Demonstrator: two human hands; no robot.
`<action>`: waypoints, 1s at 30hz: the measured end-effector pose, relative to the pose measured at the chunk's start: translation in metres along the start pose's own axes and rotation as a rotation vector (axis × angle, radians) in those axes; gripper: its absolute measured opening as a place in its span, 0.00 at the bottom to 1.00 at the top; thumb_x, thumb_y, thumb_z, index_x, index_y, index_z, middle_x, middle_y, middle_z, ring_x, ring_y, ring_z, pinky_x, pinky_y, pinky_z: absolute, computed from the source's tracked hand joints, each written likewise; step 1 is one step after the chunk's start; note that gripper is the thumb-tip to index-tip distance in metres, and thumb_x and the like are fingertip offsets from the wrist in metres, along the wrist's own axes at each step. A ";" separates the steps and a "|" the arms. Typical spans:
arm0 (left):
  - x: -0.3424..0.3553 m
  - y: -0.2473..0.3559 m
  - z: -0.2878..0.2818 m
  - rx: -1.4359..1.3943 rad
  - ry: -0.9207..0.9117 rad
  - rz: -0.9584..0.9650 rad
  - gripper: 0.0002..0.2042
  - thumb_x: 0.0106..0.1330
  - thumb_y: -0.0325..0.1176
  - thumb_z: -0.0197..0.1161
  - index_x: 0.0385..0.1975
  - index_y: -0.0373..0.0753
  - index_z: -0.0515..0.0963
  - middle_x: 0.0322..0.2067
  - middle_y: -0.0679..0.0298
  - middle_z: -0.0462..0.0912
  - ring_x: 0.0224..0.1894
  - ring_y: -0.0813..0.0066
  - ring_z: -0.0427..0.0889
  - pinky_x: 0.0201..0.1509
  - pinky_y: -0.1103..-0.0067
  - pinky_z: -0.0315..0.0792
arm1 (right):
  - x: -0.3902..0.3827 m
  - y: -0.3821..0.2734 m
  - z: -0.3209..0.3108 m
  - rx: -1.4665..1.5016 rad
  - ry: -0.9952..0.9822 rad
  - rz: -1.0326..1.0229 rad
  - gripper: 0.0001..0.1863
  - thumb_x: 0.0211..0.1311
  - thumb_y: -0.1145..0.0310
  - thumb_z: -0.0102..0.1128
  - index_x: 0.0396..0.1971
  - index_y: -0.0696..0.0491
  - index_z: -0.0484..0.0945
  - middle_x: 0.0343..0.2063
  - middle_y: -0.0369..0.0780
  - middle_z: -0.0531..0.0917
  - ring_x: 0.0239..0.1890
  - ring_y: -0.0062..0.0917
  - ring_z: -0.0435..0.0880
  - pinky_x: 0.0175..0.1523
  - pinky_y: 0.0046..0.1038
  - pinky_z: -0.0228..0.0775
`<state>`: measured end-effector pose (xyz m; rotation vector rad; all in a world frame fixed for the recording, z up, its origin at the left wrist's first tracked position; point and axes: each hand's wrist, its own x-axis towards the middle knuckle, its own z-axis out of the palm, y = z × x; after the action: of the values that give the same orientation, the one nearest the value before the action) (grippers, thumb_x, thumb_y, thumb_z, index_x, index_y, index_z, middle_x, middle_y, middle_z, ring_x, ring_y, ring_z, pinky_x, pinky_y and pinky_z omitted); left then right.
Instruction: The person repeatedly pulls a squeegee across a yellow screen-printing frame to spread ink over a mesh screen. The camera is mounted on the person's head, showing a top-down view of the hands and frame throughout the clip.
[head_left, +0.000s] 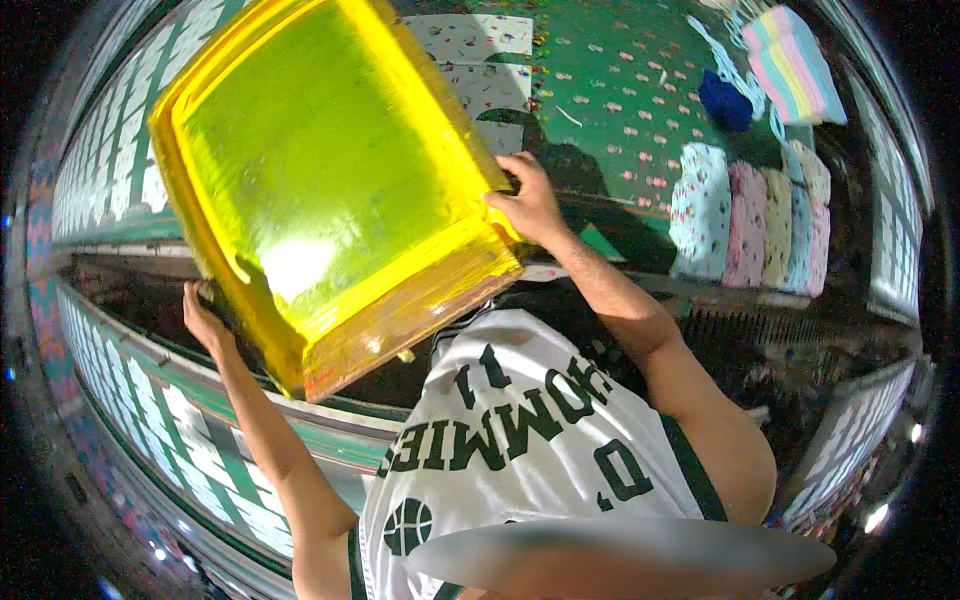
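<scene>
A screen-printing frame point(330, 150) fills the upper left, tilted, with bright yellow, paint-smeared sides and a glossy yellow-green mesh. My right hand point(530, 198) grips its right side close to the near corner, thumb on top. On the opposite side, my left hand point(206, 315) is closed at the outer left edge; the frame and shadow partly hide those fingers. Held between both hands, the frame is in front of my torso, above the edge of a green table point(600, 75).
Small printed motifs dot the green table, with white printed pieces point(490, 85) beside the frame. Folded patterned cloths point(745, 225) line its right part. Beyond them lie a dark blue cloth point(726, 100) and striped pastel cloth point(795, 65). Another table point(230, 440) with pale pieces runs at left.
</scene>
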<state>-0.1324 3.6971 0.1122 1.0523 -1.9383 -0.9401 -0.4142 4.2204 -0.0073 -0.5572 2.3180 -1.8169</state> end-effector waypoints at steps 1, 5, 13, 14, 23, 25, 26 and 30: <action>-0.020 0.003 -0.027 -0.023 0.020 -0.100 0.21 0.77 0.48 0.56 0.41 0.33 0.85 0.38 0.63 0.83 0.40 0.70 0.79 0.48 0.73 0.74 | 0.006 -0.002 0.003 -0.026 -0.047 -0.013 0.30 0.43 0.71 0.75 0.51 0.63 0.82 0.48 0.50 0.81 0.54 0.43 0.81 0.61 0.37 0.73; -0.102 0.017 -0.118 -0.115 0.186 -0.267 0.21 0.77 0.50 0.57 0.39 0.35 0.84 0.38 0.62 0.83 0.40 0.70 0.80 0.49 0.73 0.74 | 0.020 -0.011 0.021 -0.006 -0.274 -0.083 0.33 0.46 0.69 0.74 0.56 0.65 0.80 0.49 0.50 0.80 0.55 0.41 0.81 0.62 0.35 0.72; -0.268 0.029 -0.198 -0.201 0.494 -0.441 0.22 0.78 0.49 0.55 0.42 0.34 0.83 0.35 0.60 0.85 0.37 0.67 0.85 0.44 0.68 0.79 | 0.008 -0.002 0.056 0.094 -0.560 -0.193 0.32 0.46 0.70 0.76 0.55 0.63 0.82 0.50 0.49 0.80 0.55 0.41 0.80 0.63 0.35 0.72; -0.288 0.016 -0.205 -0.212 0.489 -0.428 0.21 0.78 0.48 0.55 0.42 0.34 0.83 0.35 0.60 0.85 0.36 0.68 0.85 0.45 0.68 0.79 | 0.011 0.003 0.059 0.039 -0.600 -0.211 0.32 0.45 0.70 0.76 0.55 0.61 0.82 0.51 0.49 0.80 0.56 0.40 0.80 0.64 0.35 0.71; -0.485 -0.052 -0.088 0.052 0.869 -0.583 0.29 0.72 0.60 0.56 0.46 0.35 0.85 0.47 0.51 0.85 0.47 0.55 0.79 0.53 0.59 0.68 | 0.102 0.043 0.072 -0.042 -0.979 -0.436 0.32 0.50 0.74 0.77 0.59 0.61 0.80 0.55 0.45 0.83 0.58 0.34 0.82 0.65 0.32 0.72; -0.558 -0.042 -0.062 0.228 0.969 -0.556 0.31 0.72 0.64 0.53 0.50 0.40 0.86 0.52 0.50 0.84 0.50 0.55 0.79 0.52 0.55 0.66 | 0.092 0.054 0.083 -0.072 -1.066 -0.466 0.33 0.51 0.74 0.77 0.60 0.62 0.80 0.55 0.45 0.83 0.57 0.34 0.82 0.65 0.32 0.71; -0.595 -0.034 -0.055 0.256 0.968 -0.651 0.31 0.72 0.65 0.52 0.51 0.42 0.86 0.53 0.50 0.84 0.51 0.53 0.80 0.52 0.55 0.67 | 0.084 0.060 0.087 -0.063 -1.129 -0.504 0.32 0.51 0.74 0.76 0.60 0.62 0.80 0.55 0.45 0.83 0.57 0.33 0.83 0.64 0.31 0.71; -0.691 0.002 -0.037 0.406 1.129 -0.774 0.31 0.73 0.65 0.51 0.51 0.44 0.86 0.51 0.52 0.84 0.50 0.50 0.80 0.51 0.56 0.67 | 0.044 0.077 0.113 0.046 -1.351 -0.503 0.30 0.54 0.77 0.73 0.60 0.63 0.80 0.52 0.41 0.84 0.52 0.27 0.83 0.60 0.28 0.73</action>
<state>0.1756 4.2978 -0.0406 2.0522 -0.7489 -0.1311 -0.4324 4.1172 -0.1057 -1.7467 1.2152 -0.9432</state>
